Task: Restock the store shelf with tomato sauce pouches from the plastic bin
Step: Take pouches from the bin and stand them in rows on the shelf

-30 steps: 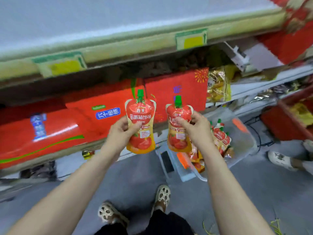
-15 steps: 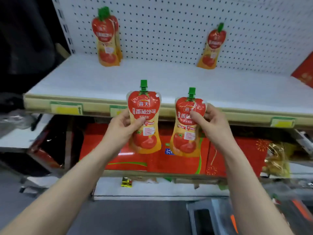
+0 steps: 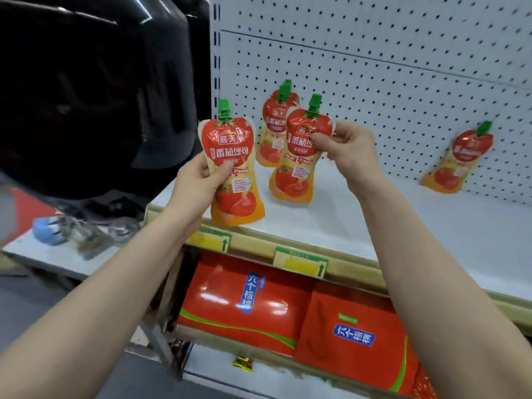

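While hands grip: left pouch (image 3: 231,171) upright | right pouch (image 3: 299,156) upright, spouts up

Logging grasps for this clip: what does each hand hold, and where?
Left hand: a sauce pouch, gripped mid-body at its left edge. Right hand: another pouch, pinched at its upper right shoulder.

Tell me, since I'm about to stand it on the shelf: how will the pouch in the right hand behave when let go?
The pouch hangs straight though the right hand pinches only its top corner, so it is probably fairly stiff. Its glossy film may be slippery. The pouches already on the shelf lean on the pegboard, so it likely tips without support.
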{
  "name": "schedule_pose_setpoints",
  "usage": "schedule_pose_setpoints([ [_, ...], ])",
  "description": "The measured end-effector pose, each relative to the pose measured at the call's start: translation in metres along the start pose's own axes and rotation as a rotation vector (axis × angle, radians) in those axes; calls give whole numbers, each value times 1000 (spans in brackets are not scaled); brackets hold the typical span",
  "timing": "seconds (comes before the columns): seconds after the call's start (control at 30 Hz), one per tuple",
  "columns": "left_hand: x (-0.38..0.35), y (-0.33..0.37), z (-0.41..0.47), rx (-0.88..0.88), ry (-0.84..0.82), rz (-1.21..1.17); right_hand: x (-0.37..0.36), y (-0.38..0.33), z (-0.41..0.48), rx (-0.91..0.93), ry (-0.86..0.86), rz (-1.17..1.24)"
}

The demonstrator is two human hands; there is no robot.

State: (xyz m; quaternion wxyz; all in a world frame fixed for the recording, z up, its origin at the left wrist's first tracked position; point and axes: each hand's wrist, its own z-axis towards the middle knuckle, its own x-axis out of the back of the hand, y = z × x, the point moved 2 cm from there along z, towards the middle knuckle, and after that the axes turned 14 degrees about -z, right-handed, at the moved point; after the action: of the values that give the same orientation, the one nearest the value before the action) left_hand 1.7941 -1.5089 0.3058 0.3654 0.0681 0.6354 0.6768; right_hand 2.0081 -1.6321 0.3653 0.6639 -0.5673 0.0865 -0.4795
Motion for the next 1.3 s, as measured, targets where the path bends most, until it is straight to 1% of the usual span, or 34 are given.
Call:
schedule_pose_setpoints([
  [0.13, -1, -6, 28, 25, 23, -14, -31, 22, 40, -55, -61, -45],
  [0.23, -6, -10, 46, 40, 23, -9, -43, 33, 64, -96, -78, 9],
  [0.33, -10, -14, 59, 47, 26, -10, -53, 34, 82, -81, -99, 31],
  [0.53, -12, -20, 78, 59, 27, -16, -67, 42, 108, -85, -76, -5],
  [0.67, -12, -26, 85, 69, 15, 2, -65, 42, 110, -83, -90, -13],
  [0.8, -16, -31, 87, 86, -8, 12, -57, 40, 103, -31, -135, 9],
  [0.87, -20, -32, 86, 87, -28, 11, -50, 41, 99, -17, -103, -1],
  [1.0, -27, -36, 84, 93, -63, 24, -29, 32, 85, 35, 141, -121],
  [1.07, -30, -38, 82, 102, -74, 23, -25, 23, 76, 94, 160, -148],
  [1.13, -34, -39, 79, 103, -82, 27, -25, 17, 69, 109, 133, -150],
  [1.17, -36, -40, 78, 101, -90, 29, -25, 14, 66, 105, 92, -133],
  [1.3, -41, -40, 74, 105, -165, 48, -31, 7, 57, 109, -265, -101],
])
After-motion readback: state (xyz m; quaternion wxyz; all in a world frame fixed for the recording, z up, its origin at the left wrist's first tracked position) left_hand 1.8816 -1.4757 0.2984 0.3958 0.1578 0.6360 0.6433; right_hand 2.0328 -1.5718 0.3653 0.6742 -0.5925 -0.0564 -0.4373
